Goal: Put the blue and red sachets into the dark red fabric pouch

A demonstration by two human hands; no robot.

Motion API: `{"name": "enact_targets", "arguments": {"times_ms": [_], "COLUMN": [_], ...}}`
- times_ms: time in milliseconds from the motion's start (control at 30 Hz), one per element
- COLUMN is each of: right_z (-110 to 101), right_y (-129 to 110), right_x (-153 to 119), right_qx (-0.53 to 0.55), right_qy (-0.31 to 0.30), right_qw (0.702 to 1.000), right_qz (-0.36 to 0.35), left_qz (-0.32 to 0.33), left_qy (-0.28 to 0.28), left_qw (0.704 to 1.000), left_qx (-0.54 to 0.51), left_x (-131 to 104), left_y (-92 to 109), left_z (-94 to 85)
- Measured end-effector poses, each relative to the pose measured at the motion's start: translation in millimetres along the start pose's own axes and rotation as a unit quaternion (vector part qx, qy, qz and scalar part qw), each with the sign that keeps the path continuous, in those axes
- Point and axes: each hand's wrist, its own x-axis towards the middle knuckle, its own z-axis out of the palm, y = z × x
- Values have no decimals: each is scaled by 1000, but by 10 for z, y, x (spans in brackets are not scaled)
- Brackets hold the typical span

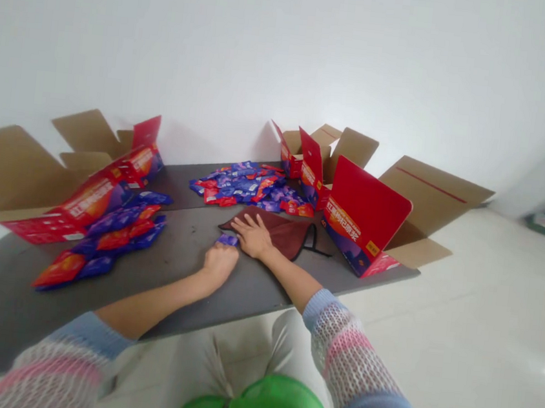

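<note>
My left hand (220, 265) is closed low over the dark table, and a small purple sachet (228, 240) sticks out past its fingers. Beside it, my right hand (252, 235) lies flat with spread fingers on a brown cloth (285, 232) with black edging and straps. Just behind the cloth spreads a loose heap of purple and red sachets (250, 185). More sachets (116, 233) lie overlapping in rows to the left of my hands.
Open red printed cartons stand on both sides: a large one (366, 214) at right with smaller ones (312, 163) behind it, and others (92, 201) at left. The grey table (168, 310) ends close to my lap, and a white wall (249, 52) rises behind it.
</note>
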Motion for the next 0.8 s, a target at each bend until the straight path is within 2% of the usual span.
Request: {"name": "enact_targets", "arguments": {"times_ms": [100,300,433,533,700,800], "right_z": [-24,-60,-51,-36,-39,-94], "right_y": [4,-8,1,25,154,275], "right_x": [10,-46,-46,1,83,60], "right_qx": [4,74,98,65,8,20], "right_qy": [-11,-78,-80,-63,-22,-3], "right_qw": [1000,984,983,991,999,994], "right_qz": [-9,-140,-137,-97,46,108], "left_qz": [-18,21,13,10,7,14], "left_qy": [23,-9,-18,-7,-11,-24], "left_qw": [999,999,999,999,999,998], "left_qx": [-19,-36,-46,-47,-48,-48], "left_x": [-37,-77,-48,-33,-47,-40], "left_y": [-68,-120,-96,-80,-96,-133], "left_z": [28,-46,-86,-93,-121,-130]}}
